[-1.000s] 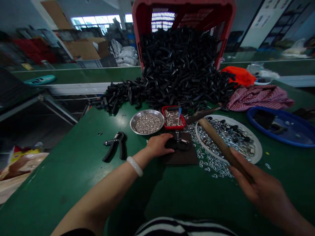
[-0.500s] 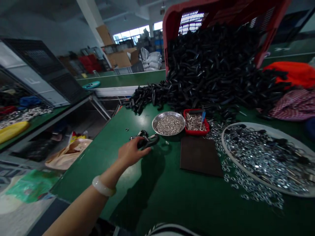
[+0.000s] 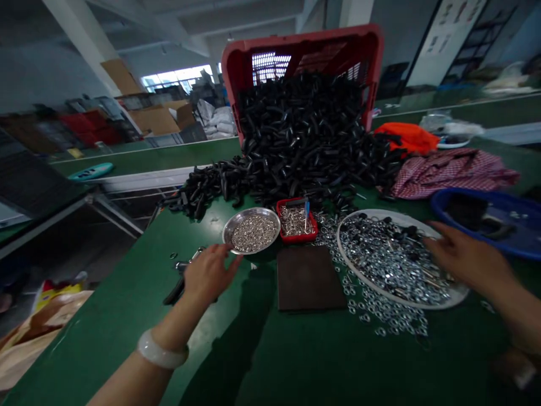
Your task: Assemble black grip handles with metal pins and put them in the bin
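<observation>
My left hand, with a white bangle at the wrist, hovers at the near-left rim of a round metal bowl of small metal pieces. Its fingers are spread, with nothing visible in them. Black curved parts with metal ends lie on the green table beside and partly behind that hand. My right hand, blurred, reaches in over the right side of a white round tray heaped with shiny metal rings and hardware. Its fingers look apart, and no object shows in them.
A red crate spills black curved parts across the table's back. A red box holds pins and a blue-handled tool, behind a dark square pad. A blue basin and checked cloth are at right.
My view has swung right. My left hand has come off the black parts and moved closer to the metal bowl. My right hand has entered over the white tray.
</observation>
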Motion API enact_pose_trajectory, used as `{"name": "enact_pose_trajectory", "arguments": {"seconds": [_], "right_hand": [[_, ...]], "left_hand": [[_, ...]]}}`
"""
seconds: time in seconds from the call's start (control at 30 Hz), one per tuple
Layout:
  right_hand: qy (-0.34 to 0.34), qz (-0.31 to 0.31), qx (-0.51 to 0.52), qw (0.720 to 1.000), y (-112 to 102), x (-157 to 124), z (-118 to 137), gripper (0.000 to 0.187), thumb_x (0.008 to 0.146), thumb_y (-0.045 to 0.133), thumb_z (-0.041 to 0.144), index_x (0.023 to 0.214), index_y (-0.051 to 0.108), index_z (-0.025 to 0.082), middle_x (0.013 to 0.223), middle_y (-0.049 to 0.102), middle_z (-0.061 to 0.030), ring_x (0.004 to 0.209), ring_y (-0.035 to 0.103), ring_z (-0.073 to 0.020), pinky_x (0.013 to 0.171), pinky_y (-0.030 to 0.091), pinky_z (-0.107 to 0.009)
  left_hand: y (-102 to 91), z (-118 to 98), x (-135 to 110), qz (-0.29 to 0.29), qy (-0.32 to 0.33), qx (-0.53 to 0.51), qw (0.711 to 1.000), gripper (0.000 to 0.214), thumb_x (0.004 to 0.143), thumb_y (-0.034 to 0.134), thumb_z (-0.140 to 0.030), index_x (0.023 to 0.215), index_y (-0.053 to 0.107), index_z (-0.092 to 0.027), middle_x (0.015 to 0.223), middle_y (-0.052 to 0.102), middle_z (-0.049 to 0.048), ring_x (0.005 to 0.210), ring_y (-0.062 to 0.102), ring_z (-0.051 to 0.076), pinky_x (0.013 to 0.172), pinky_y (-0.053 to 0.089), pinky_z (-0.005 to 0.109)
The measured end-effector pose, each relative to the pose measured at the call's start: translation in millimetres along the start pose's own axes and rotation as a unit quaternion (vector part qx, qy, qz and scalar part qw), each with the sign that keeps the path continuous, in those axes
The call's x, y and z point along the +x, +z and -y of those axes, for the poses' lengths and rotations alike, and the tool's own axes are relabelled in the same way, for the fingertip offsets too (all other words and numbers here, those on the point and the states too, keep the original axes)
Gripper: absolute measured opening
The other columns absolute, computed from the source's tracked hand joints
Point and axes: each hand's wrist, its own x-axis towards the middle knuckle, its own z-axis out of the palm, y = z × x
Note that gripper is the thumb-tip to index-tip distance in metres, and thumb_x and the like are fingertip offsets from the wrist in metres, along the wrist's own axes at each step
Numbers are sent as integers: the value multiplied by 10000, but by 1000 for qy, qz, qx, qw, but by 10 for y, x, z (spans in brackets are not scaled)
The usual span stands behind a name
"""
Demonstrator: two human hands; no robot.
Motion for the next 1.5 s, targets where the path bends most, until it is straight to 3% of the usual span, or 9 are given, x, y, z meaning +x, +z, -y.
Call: {"name": "enact_pose_trajectory", "arguments": {"seconds": [0.13, 0.2, 0.5, 0.9, 1.03, 1.13, 1.23, 1.37, 1.5], "right_hand": [[-98, 60, 61, 992, 464, 816, 754, 515, 867, 399, 288, 1344, 358, 95, 1269, 488, -155, 1154, 452, -237, 939, 357, -330], [-48, 115, 94, 988, 749, 1256, 1051, 573, 864, 414, 277, 1378, 271, 67, 1333, 413, -173, 1211, 392, -242, 983, 317, -331], [-76, 238, 104, 963, 1211, 1903, 1297, 285, 803, 525, 223, 1056, 627, 142, 1088, 628, -65, 1024, 548, -184, 873, 386, -234], [-27, 333, 120, 935, 1313, 1890, 1398, 263, 825, 553, 311, 1026, 575, 144, 1027, 588, -62, 893, 568, -178, 780, 471, -367], [12, 263, 143, 954, 1242, 1877, 1394, 264, 687, 647, 205, 945, 625, 155, 1020, 623, -79, 953, 560, -219, 812, 421, -292], [54, 186, 175, 965, 1034, 1795, 1236, 383, 779, 500, 223, 1153, 502, 140, 1123, 578, -107, 1008, 532, -208, 793, 414, -277], [67, 173, 214, 959, 727, 1577, 1088, 381, 827, 411, 226, 1200, 431, 149, 975, 632, -78, 831, 583, -149, 633, 431, -227], [16, 359, 364, 859, 365, 1034, 1111, 260, 791, 501, 259, 1033, 514, 164, 657, 601, 0, 475, 488, -78, 382, 299, -178], [-42, 436, 474, 764, 108, 545, 1078, 417, 808, 504, 388, 1154, 450, 162, 712, 600, -13, 440, 445, -62, 366, 309, -184]], "left_hand": [[148, -818, 58, 82, 248, -158, 952, 302, 806, 454, -462, 964, 595, -247, 892, 646, 4, 794, 600, 165, 657, 431, 259], [278, -1122, 94, 117, 308, -210, 921, 278, 793, 494, -432, 973, 600, -248, 867, 652, -7, 780, 596, 150, 644, 425, 241], [687, -1430, 171, 105, 292, -289, 906, 221, 776, 528, -365, 963, 616, -288, 825, 641, -45, 729, 588, 120, 609, 417, 228], [662, -1487, 130, 87, 275, -268, 919, 175, 782, 512, -345, 905, 615, -276, 782, 633, -39, 699, 576, 125, 603, 418, 240], [711, -1442, 129, 87, 281, -289, 911, 179, 785, 515, -328, 909, 620, -252, 768, 627, -21, 693, 570, 127, 619, 431, 242], [754, -1426, 173, 78, 260, -347, 898, 223, 778, 528, -304, 974, 595, -223, 823, 622, 1, 645, 554, 118, 602, 451, 242], [703, -1490, 291, -23, 231, -399, 887, 441, 761, 550, -267, 1186, 468, -185, 1110, 557, 82, 809, 574, 151, 725, 480, 293], [505, -1708, 500, -158, 266, -409, 858, 701, 718, 597, -237, 1335, 277, -145, 1334, 385, 155, 1214, 370, 264, 982, 339, 427], [453, -1884, 572, -47, 317, -480, 817, 540, 723, 530, -146, 1247, 395, -131, 1154, 554, 134, 1040, 527, 228, 886, 415, 380]]}}
